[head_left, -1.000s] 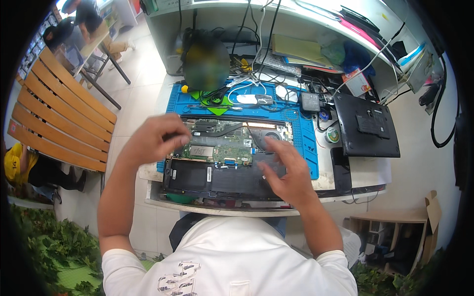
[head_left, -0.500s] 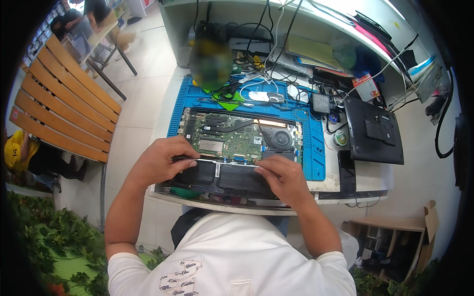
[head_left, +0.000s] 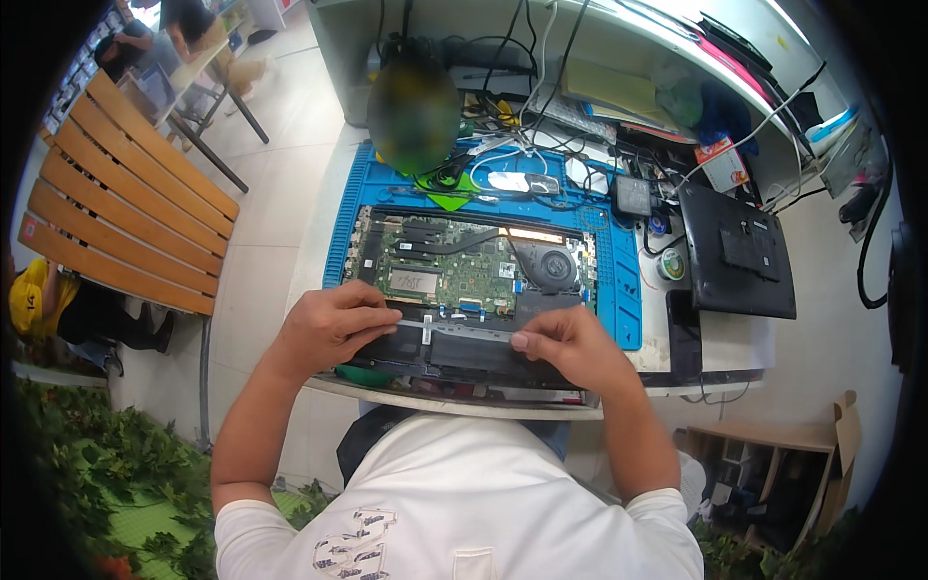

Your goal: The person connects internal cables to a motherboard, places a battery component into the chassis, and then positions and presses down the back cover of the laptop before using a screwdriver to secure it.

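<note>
An opened laptop base [head_left: 447, 261] lies before me, its green circuit board, dark heat pipe and round fan [head_left: 556, 268] exposed. The black battery pack [head_left: 471, 353] fills the side near me, a small white label on it. Across the battery's far edge runs a long thin grey strip [head_left: 471, 332]. My left hand [head_left: 340, 324] is closed in a pinch at the strip's left end, thumb against fingers. At the other end my right hand [head_left: 561, 340] pinches too, thumb and forefinger together. The fingertips hide the strip's ends.
Under the laptop lies a blue work mat [head_left: 623, 309]. Right of it are a phone [head_left: 684, 333], a small round tub [head_left: 670, 265] and a black flat device [head_left: 737, 251]. Cables and tools crowd the back below a shelf. A slatted wooden chair [head_left: 126, 208] stands left; people are beyond.
Both hands have moved slightly toward me, drawing the thin grey strip nearer over the battery; it now shows its flat face. The right hand has also shifted a little right.
</note>
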`<control>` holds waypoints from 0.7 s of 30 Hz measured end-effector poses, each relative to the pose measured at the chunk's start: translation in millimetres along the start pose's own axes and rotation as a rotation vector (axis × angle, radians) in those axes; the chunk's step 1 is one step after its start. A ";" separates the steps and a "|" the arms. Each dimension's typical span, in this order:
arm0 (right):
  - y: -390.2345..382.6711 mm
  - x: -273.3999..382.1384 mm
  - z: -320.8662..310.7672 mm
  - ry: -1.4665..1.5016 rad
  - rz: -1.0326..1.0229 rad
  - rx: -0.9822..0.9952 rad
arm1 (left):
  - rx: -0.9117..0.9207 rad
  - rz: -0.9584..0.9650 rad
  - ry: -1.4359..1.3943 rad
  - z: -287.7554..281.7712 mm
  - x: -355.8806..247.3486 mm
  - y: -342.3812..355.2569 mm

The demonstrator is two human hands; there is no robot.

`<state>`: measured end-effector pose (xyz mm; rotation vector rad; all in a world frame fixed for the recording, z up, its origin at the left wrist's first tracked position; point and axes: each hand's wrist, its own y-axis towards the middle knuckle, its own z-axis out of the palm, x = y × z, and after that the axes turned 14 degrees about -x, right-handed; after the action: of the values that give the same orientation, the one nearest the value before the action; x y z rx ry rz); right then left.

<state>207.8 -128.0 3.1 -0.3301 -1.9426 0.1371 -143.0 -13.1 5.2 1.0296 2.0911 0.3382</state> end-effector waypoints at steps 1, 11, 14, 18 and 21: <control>1.9 0.4 -1.3 0.030 0.034 0.022 | -0.029 0.053 0.029 4.3 1.2 1.6; 3.7 -0.8 2.3 -0.159 -0.305 -0.252 | -0.053 0.052 0.066 13.7 19.0 5.8; 3.5 -3.6 -0.2 -0.211 -0.406 -0.345 | -0.034 0.012 0.070 12.2 21.2 4.7; 3.4 -5.8 -5.0 -0.227 -0.440 -0.428 | -0.039 -0.011 0.060 10.6 24.2 7.6; 1.9 -6.3 -7.3 -0.224 -0.434 -0.451 | -0.033 0.006 0.074 10.5 27.3 9.9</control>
<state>217.1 -128.4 -0.2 -0.1821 -2.2120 -0.5756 -140.0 13.2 -10.9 1.0180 2.1417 0.4175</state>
